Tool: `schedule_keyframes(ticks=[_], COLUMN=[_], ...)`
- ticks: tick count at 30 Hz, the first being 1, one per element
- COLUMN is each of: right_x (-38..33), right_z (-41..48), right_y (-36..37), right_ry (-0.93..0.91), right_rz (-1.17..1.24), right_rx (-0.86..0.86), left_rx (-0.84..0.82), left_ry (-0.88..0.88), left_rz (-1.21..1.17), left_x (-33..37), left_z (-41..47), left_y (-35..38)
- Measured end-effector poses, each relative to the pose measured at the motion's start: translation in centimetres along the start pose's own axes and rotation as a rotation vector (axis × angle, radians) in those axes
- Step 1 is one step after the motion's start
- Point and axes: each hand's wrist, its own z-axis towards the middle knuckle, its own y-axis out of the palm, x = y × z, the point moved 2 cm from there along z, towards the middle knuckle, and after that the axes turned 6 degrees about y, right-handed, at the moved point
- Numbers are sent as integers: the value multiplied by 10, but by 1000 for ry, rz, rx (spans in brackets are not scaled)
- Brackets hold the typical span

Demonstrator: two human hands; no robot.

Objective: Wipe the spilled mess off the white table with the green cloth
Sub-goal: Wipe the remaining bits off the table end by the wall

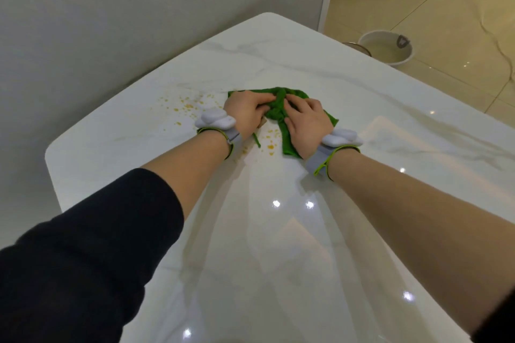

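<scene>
Where both forearms reach forward over the white table (278,245), the entries run as follows

Left hand (245,108): palm down, wrist straight, fingers curled inward and gripping the left side of the green cloth (277,107); forearm bare from a pushed-up black sleeve (83,245)

Right hand (306,124): palm down, angled toward the left hand, fingers spread and bent, tips dug into the bunched ridge of the cloth, thumb lying on the fabric; forearm bare

Green cloth: lies crumpled on the table's middle, gathered into a ridge between the two hands, one flap trailing toward the person under the right palm

Spilled mess (185,106): orange specks scattered on the table left of the left hand, more just beside the cloth's near flap, between the wrists

Wrist bands (220,125): grey with green edging, one on each wrist, each carrying a white unit

Basin (386,47): pale, on the tiled floor beyond the table's far right edge
</scene>
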Motion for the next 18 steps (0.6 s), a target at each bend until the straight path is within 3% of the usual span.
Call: schedule_keyframes(ticks=[8, 15, 18], right_x=[-28, -43, -60], right_z=[-51, -23, -50], right_y=[-4, 4, 3], right_ry=[-164, -21, -85], right_rz=[25, 10, 36], right_rx=[95, -9, 47], left_rx=[40, 79, 77], left_ry=[102, -18, 14], left_rz=[-16, 5, -63], left_x=[-17, -17, -22], left_z=[-67, -46, -78], left_y=[-8, -9, -16])
